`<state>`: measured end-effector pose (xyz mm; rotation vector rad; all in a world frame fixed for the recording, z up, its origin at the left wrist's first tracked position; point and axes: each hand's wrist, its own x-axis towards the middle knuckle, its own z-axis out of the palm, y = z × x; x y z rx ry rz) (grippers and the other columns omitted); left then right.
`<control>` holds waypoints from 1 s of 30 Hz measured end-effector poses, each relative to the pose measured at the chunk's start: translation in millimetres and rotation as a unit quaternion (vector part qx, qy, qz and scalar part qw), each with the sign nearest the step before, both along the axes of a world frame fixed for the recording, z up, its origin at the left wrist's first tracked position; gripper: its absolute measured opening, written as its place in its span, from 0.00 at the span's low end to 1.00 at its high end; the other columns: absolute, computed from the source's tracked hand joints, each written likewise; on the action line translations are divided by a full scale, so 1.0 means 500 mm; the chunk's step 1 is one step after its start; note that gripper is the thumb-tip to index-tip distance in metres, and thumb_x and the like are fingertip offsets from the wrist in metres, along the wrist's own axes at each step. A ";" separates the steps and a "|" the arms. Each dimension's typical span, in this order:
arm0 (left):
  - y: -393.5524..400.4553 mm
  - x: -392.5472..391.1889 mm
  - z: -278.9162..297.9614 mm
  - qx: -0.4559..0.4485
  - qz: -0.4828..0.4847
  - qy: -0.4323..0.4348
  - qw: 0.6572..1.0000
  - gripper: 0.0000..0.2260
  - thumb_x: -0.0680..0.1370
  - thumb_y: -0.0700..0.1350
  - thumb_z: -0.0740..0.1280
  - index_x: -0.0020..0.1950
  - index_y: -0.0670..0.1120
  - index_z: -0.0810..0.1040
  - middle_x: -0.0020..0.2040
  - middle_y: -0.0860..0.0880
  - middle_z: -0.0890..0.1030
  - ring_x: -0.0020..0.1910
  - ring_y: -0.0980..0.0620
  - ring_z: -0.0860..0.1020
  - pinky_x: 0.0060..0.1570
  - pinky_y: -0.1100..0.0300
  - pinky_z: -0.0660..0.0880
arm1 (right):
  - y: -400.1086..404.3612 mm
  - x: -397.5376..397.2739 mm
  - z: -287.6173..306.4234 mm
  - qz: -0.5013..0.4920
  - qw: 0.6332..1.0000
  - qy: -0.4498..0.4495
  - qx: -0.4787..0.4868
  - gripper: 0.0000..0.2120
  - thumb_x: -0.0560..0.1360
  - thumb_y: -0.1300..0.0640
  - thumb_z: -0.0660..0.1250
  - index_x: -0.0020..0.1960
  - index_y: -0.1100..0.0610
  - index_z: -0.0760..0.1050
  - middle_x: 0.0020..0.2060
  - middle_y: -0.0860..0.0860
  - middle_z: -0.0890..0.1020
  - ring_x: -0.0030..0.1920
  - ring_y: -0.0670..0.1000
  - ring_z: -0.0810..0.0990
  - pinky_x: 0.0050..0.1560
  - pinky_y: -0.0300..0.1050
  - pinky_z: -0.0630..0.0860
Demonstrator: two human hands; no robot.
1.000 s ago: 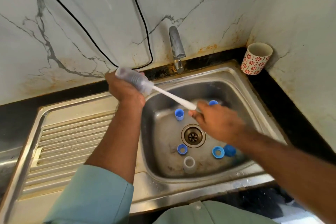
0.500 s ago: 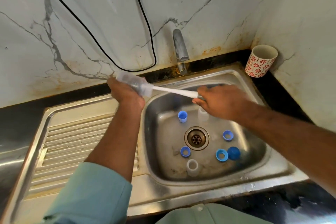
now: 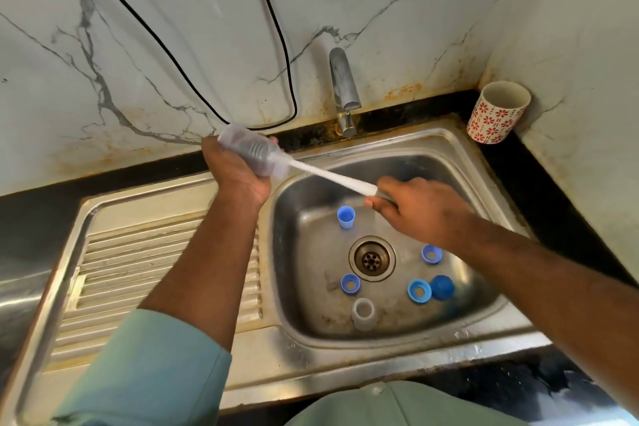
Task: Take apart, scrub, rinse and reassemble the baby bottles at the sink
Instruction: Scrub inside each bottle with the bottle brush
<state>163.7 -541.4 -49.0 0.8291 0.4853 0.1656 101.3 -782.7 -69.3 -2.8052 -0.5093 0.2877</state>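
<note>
My left hand grips a clear baby bottle held on its side above the left rim of the sink. A white bottle brush runs into the bottle's mouth; my right hand holds its handle over the basin. On the basin floor lie a blue cap, blue screw rings, a round blue piece and a clear piece near the front wall.
The tap stands at the back, above the basin, with no water running. A drain sits mid-basin. The ribbed draining board lies to the left. A red-flowered cup stands in the back right corner. A black cable hangs on the marble wall.
My right hand has moved up and back along the brush line, then slightly lower, working the brush in the bottle. The left hand and bottle have stayed almost in place.
</note>
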 end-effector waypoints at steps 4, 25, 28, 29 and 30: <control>-0.001 -0.008 0.007 -0.008 -0.038 -0.011 0.999 0.13 0.75 0.49 0.54 0.31 0.49 0.63 0.27 0.49 0.61 0.26 0.52 0.63 0.32 0.63 0.62 | 0.006 -0.018 0.003 -0.006 0.973 0.144 0.183 0.14 0.80 0.43 0.60 0.41 0.50 0.71 0.30 0.46 0.73 0.27 0.41 0.71 0.28 0.34 0.67; -0.010 -0.029 -0.002 -0.054 -0.136 -0.080 0.986 0.23 0.78 0.56 0.47 0.39 0.46 0.76 0.33 0.47 0.74 0.31 0.49 0.73 0.36 0.60 0.70 | -0.015 -0.081 -0.017 -0.095 0.803 0.429 0.402 0.21 0.80 0.39 0.57 0.44 0.58 0.71 0.25 0.50 0.66 0.21 0.48 0.57 0.22 0.38 0.56; -0.007 -0.023 -0.004 -0.015 -0.119 -0.058 0.991 0.24 0.78 0.61 0.51 0.46 0.46 0.78 0.37 0.46 0.75 0.35 0.48 0.76 0.42 0.56 0.73 | 0.008 -0.092 -0.025 -0.096 0.843 0.355 0.391 0.20 0.81 0.43 0.58 0.44 0.60 0.70 0.25 0.49 0.66 0.22 0.46 0.60 0.21 0.39 0.57; -0.008 -0.021 -0.007 0.003 -0.107 -0.033 0.994 0.26 0.77 0.66 0.53 0.49 0.47 0.79 0.40 0.46 0.76 0.38 0.47 0.77 0.45 0.53 0.74 | 0.010 -0.090 -0.032 -0.096 0.857 0.319 0.394 0.21 0.81 0.44 0.58 0.44 0.63 0.69 0.26 0.49 0.66 0.23 0.46 0.60 0.21 0.39 0.59; -0.008 -0.019 -0.014 0.041 -0.073 0.003 0.996 0.27 0.77 0.69 0.55 0.54 0.47 0.78 0.42 0.46 0.78 0.40 0.47 0.79 0.45 0.53 0.75 | 0.009 -0.085 -0.042 -0.099 0.869 0.283 0.394 0.23 0.81 0.44 0.59 0.44 0.66 0.68 0.27 0.50 0.66 0.23 0.45 0.61 0.22 0.38 0.60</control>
